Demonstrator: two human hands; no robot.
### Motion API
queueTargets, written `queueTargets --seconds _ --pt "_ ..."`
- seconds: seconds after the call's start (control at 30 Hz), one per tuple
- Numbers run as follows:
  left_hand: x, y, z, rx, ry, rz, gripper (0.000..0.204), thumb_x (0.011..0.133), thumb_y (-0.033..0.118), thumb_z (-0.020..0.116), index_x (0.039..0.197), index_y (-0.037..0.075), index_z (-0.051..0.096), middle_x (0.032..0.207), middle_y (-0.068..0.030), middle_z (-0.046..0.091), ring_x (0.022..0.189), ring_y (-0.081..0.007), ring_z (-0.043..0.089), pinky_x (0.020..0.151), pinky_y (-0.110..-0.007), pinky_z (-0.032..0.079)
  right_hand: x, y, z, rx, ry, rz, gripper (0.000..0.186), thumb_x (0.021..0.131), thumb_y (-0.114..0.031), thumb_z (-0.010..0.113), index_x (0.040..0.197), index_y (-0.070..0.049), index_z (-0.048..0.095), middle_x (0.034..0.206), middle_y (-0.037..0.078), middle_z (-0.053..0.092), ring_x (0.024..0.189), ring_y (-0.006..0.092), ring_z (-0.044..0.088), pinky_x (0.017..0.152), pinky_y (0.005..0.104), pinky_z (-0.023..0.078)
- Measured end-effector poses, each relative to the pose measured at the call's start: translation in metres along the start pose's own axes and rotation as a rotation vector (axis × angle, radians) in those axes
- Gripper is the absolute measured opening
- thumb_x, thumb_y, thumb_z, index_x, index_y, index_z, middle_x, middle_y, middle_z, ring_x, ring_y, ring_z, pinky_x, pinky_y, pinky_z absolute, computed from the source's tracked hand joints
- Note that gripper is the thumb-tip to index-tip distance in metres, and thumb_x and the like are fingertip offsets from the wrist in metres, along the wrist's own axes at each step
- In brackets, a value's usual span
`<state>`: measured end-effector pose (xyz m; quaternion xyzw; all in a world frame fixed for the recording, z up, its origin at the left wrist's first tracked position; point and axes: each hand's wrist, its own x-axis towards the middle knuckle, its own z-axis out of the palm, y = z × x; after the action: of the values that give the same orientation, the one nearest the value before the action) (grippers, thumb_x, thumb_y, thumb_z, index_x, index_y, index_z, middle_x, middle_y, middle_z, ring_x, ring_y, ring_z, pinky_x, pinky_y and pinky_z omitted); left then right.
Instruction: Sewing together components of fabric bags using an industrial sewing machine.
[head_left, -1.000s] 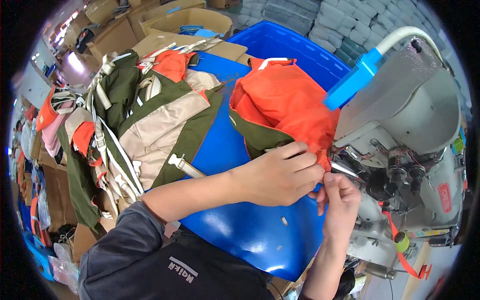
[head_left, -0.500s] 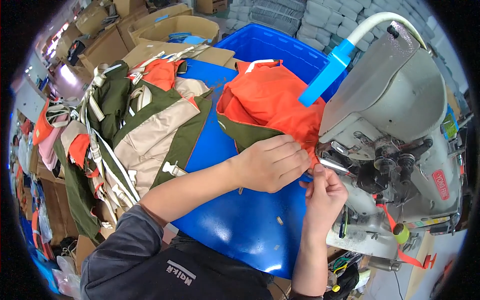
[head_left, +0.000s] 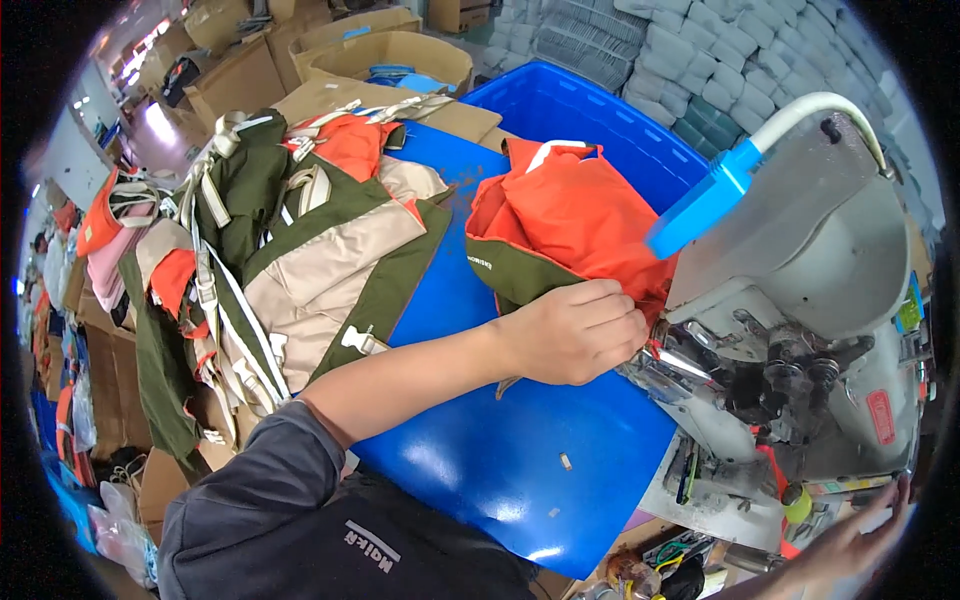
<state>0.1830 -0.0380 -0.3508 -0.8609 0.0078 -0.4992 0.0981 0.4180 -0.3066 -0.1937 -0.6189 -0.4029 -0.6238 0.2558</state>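
My left hand point(head_left: 580, 335) is closed on the edge of an orange and dark green fabric piece point(head_left: 585, 215), beside the working end of a grey sewing machine point(head_left: 835, 240). The fingertips and the gripped edge are partly hidden by the hand. My right hand point(head_left: 865, 540) is away from the fabric, at the lower right by the machine's right end. Its fingers stretch upward, somewhat blurred, with nothing seen in them. A bright blue attachment point(head_left: 705, 200) on a white curved tube hangs over the fabric's right side.
A glossy blue work surface point(head_left: 500, 450) lies under my left arm. Green, beige and orange sewn pieces point(head_left: 320, 260) with straps and white buckles are heaped at the left. Behind stand a blue bin point(head_left: 600, 105), cardboard boxes point(head_left: 385, 65) and stacked grey bundles point(head_left: 690, 60).
My right hand has let go of the fabric edge and moved down and right, toward the machine's right end. My left hand stays on the fabric. The view has shifted slightly.
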Motion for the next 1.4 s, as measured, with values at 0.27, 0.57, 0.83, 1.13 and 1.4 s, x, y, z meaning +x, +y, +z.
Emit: queueTargets --seconds 0.27,0.57,0.83,1.13,1.4 --pt "0.002 -0.004 0.003 -0.013 0.013 0.005 0.023 0.075 0.015 0.061 0.093 0.003 0.066 0.094 -0.0081 0.065 0.088 -0.0218 0.062 0.084 -0.036 0.052 -0.060 0.002 -0.001 -0.011 -0.065 0.136 0.017 0.093 -0.009 0.065 0.104 0.004 0.066 0.106 0.013 0.070 0.096 0.0210 0.065 0.088 0.0342 0.052" --pt "-0.001 0.003 -0.004 -0.043 -0.128 -0.062 0.035 0.076 0.017 0.061 0.107 0.001 0.064 0.104 -0.0094 0.062 0.098 -0.0248 0.059 0.093 -0.041 0.047 -0.023 -0.056 -0.058 0.273 -0.158 0.049 0.048 0.093 -0.027 0.062 0.127 0.005 0.049 0.126 0.018 0.055 0.111 0.0241 0.055 0.094 0.0366 0.045" --pt "-0.037 0.038 -0.051 0.073 -0.469 -0.610 0.100 0.070 0.045 0.077 0.147 0.000 0.029 0.148 -0.0223 0.032 0.141 -0.0398 0.027 0.105 -0.058 0.031 -0.172 -0.169 -0.110 0.881 -1.465 -0.285 0.083 0.080 -0.049 0.068 0.146 -0.009 0.037 0.152 0.024 0.029 0.142 0.0434 0.024 0.112 0.0621 0.019" --pt "-0.070 0.002 0.057 -0.099 -0.635 -0.492 0.098 0.072 0.045 0.075 0.148 0.002 0.029 0.154 -0.0167 0.029 0.140 -0.0297 0.031 0.103 -0.053 0.036 -0.172 -0.168 -0.083 0.857 -1.482 -0.275 0.082 0.085 -0.053 0.059 0.145 -0.002 0.037 0.154 0.024 0.027 0.142 0.0433 0.023 0.114 0.0561 0.020" --pt "-0.124 -0.023 -0.179 0.046 -0.433 -1.015 0.061 0.078 0.029 0.074 0.130 0.005 0.052 0.117 -0.0178 0.060 0.107 -0.0351 0.059 0.093 -0.044 0.046 -0.171 -0.164 -0.079 0.786 -1.475 -0.401 0.083 0.088 -0.055 0.054 0.147 -0.001 0.033 0.154 0.025 0.026 0.143 0.0425 0.023 0.115 0.0552 0.018"
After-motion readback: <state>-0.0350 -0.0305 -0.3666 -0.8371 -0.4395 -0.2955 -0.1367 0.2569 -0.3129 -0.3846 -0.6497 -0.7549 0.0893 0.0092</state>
